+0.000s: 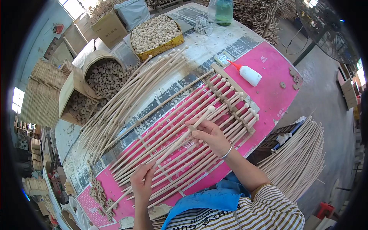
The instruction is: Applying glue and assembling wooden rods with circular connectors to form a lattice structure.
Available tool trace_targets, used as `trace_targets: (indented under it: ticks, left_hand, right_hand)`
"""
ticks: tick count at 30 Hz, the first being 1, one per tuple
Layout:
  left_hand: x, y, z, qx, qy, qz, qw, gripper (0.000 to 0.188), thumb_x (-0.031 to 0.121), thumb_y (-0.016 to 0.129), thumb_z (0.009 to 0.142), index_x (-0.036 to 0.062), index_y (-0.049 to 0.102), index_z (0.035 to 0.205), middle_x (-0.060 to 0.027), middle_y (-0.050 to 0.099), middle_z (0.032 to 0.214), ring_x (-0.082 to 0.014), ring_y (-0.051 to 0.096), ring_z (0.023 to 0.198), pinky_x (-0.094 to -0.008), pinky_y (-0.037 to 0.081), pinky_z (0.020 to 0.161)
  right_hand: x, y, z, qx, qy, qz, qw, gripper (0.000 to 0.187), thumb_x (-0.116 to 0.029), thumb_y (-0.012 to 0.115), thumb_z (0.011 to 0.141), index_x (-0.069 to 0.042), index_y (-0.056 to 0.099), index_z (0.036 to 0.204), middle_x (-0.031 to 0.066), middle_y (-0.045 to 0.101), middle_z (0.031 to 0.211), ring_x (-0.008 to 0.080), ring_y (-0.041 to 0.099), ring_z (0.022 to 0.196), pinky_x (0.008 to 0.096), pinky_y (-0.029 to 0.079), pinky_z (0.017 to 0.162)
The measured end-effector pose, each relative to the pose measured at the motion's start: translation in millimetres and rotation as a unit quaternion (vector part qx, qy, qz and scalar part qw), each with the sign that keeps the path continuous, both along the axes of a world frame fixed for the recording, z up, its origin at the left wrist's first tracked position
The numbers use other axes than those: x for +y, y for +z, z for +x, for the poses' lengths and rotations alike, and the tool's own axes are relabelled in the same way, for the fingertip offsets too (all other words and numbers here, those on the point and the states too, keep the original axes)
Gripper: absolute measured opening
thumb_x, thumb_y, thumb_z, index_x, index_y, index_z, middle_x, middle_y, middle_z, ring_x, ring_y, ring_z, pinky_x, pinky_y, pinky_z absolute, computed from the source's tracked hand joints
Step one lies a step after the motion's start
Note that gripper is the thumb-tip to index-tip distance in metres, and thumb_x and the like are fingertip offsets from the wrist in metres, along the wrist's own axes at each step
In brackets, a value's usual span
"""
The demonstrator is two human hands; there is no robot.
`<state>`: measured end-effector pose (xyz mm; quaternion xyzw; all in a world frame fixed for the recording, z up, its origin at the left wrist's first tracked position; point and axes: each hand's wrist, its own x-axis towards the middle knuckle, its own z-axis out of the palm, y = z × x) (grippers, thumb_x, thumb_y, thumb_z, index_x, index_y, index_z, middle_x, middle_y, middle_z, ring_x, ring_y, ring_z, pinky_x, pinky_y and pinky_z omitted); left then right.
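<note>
A long wooden stick (174, 146) with a round ball tip (211, 109) runs slantwise between my hands, above other sticks. My right hand (212, 138) grips it a little below the ball, with thumb and fingertips at a small wooden ring (191, 128) around the shaft. Farther down the shaft, my left hand (142, 179) closes around the same stick. Beneath, several ball-tipped sticks (172, 115) lie side by side, their upper ends in a slotted wooden rack (250, 102). Left of these, a loose pile of ball-tipped sticks (126, 96) lies on the table.
A yellow box (165, 49) holds wooden balls. A round tub (89, 63) and wooden box (65, 92) hold rings; more rings (99, 191) lie loose. A red-nozzled white bottle (250, 76) lies on pink sheeting (274, 65). Beyond the right edge are bundled sticks (297, 157) and a fan (326, 30).
</note>
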<state>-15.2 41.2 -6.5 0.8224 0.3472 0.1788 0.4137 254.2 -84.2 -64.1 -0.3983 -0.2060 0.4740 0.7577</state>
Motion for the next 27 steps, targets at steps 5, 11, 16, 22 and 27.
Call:
trace_targets:
  ticks: [5, 11, 16, 22, 27]
  left_hand:
    - [0, -2, 6, -0.007, -0.009, 0.004, 1.0, 0.024, -0.004, 0.069, 0.094, -0.0023, 0.075, 0.118, -0.0121, 0.072, 0.092, -0.017, 0.065, 0.079, -0.0269, 0.05, 0.073]
    - [5, -5, 7, -0.011, -0.005, 0.015, 1.0, 0.025, -0.005, 0.069, 0.093, -0.0016, 0.075, 0.117, -0.0109, 0.07, 0.089, -0.0165, 0.063, 0.076, -0.0267, 0.049, 0.07]
    - [9, -8, 9, -0.004, -0.006, 0.013, 1.0, 0.025, -0.005, 0.069, 0.093, -0.0019, 0.075, 0.117, -0.0104, 0.069, 0.088, -0.016, 0.062, 0.076, -0.0263, 0.048, 0.069]
    - [13, -6, 16, 0.002, -0.011, 0.026, 1.0, 0.024, -0.003, 0.069, 0.094, -0.0024, 0.075, 0.117, -0.0103, 0.068, 0.088, -0.0159, 0.063, 0.077, -0.0259, 0.048, 0.07]
    - [26, -10, 29, 0.01, -0.023, 0.028, 0.999, 0.022, -0.002, 0.069, 0.095, -0.0023, 0.075, 0.116, -0.0105, 0.069, 0.089, -0.0164, 0.064, 0.078, -0.0263, 0.049, 0.071]
  right_hand:
    - [-4, -10, 7, -0.09, -0.027, -0.112, 0.989, 0.031, -0.017, 0.072, 0.1, -0.003, 0.066, 0.127, -0.0015, 0.065, 0.091, 0.006, 0.061, 0.073, 0.0204, 0.051, 0.062]
    - [-8, -3, 12, -0.014, 0.004, -0.042, 0.999, 0.028, -0.02, 0.073, 0.1, -0.004, 0.066, 0.122, -0.0025, 0.064, 0.087, 0.0039, 0.06, 0.07, 0.0186, 0.048, 0.059]
    - [-7, -10, 16, -0.061, -0.019, -0.093, 0.994, 0.026, -0.019, 0.071, 0.101, -0.004, 0.066, 0.122, -0.0027, 0.063, 0.086, 0.0034, 0.059, 0.069, 0.0181, 0.047, 0.058]
    - [-4, -10, 19, -0.052, -0.009, -0.084, 0.995, 0.025, -0.021, 0.071, 0.102, -0.005, 0.064, 0.12, -0.0028, 0.064, 0.083, 0.0027, 0.059, 0.068, 0.0181, 0.047, 0.057]
    - [1, -11, 22, -0.101, -0.078, -0.116, 0.985, 0.031, -0.02, 0.067, 0.105, 0.0, 0.059, 0.127, -0.0019, 0.064, 0.082, 0.0031, 0.06, 0.068, 0.02, 0.049, 0.059]
